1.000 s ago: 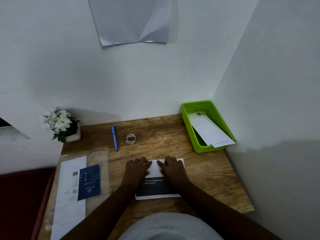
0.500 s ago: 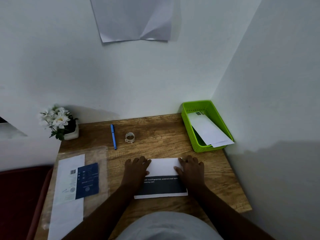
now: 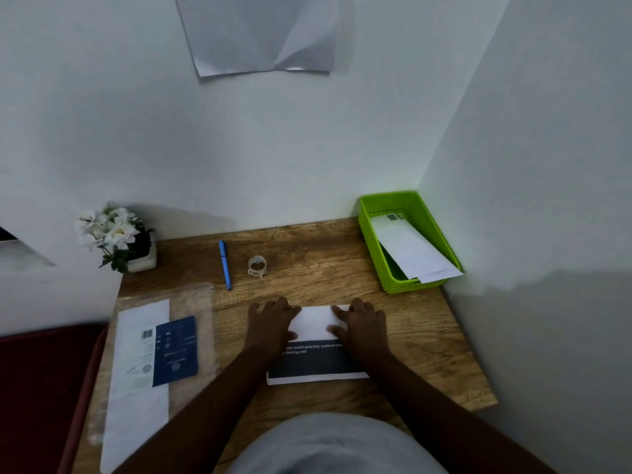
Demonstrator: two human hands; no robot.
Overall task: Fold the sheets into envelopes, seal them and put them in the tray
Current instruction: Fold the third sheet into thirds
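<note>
1. A wood-grain desk [image 3: 393, 268] sits in a corner of pale plastered walls; its near edge is cut off by the person's grey-clad lap.
2. A creased grey sheet [image 3: 260, 32] hangs on the back wall, its top cropped by the frame.
3. At the left, a clear plastic sleeve [image 3: 201, 302] lies under a long white sheet [image 3: 136, 422] and a dark blue printed leaflet [image 3: 176, 350]; the print is too small to read.
4. The folded sheet [image 3: 314, 323], white above and dark with pale lettering below, lies flat at the desk's centre front. The left hand [image 3: 270, 323] and right hand [image 3: 362, 325] press on its two sides, fingers straight and spread.
5. A lime-green perforated plastic tray [image 3: 372, 227] stands in the far right corner, holding a white envelope [image 3: 410, 251] that juts over the near rim.
6. A white pot of white artificial flowers [image 3: 113, 234] stands far left.
7. A blue pen [image 3: 224, 265] lies just beside a small roll of clear tape [image 3: 257, 265].
</note>
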